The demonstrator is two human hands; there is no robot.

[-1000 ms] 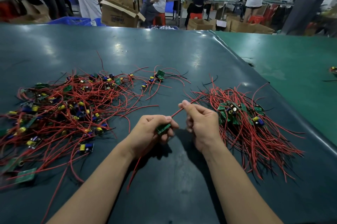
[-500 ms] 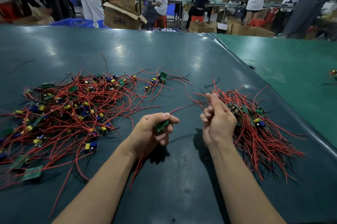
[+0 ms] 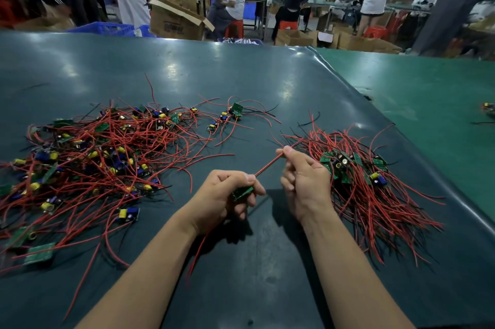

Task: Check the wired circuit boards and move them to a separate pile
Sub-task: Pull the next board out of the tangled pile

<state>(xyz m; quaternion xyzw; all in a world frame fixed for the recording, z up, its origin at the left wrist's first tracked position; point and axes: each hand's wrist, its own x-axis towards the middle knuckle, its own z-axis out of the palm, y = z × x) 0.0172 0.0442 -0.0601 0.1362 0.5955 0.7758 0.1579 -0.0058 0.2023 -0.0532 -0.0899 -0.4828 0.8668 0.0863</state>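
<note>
Back near the board after a pull toward the checked pile half a second ago, the right hand [image 3: 302,181] again pinches a red lead [image 3: 267,166] between thumb and forefinger, drawing it taut. Across from it the left hand [image 3: 227,194] curls round the small green circuit board [image 3: 242,192], held just above the dark tabletop [image 3: 241,74]. Unchecked boards lie in a loose tangle [image 3: 93,162] at left; the checked pile [image 3: 356,176] sits just beside the right hand. Done well, this check likely means a steady, gentle pull along the wire, enough to test the solder joint without tearing it, with the board held firm. Another red lead trails below the left wrist.
</note>
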